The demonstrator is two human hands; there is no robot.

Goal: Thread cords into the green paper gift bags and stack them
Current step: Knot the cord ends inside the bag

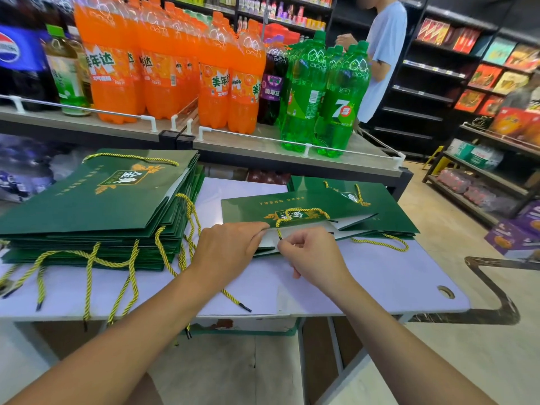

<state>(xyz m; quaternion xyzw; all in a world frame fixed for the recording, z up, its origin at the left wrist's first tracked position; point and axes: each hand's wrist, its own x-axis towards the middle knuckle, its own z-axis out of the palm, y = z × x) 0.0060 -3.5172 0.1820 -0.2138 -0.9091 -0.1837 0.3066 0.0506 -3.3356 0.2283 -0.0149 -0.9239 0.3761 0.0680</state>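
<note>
A flat green paper gift bag (251, 207) lies in the middle of the white table (394, 276), its open edge toward me. A yellow twisted cord (304, 213) loops over its gold logo. My left hand (228, 249) grips the bag's near top edge. My right hand (309, 255) pinches the cord's end just below that edge. On the left stands a tall stack of green bags (96, 197) with cords hanging off the front. Behind the middle bag, to the right, lie more green bags (380, 211) with a cord (382, 244) trailing out.
A shelf (263, 144) behind the table carries orange and green soda bottles (233, 83). A person in a light blue shirt (382, 54) stands at the back right. Dark shelves with boxed goods (473, 176) line the right. One loose cord end (236, 301) lies under my left forearm.
</note>
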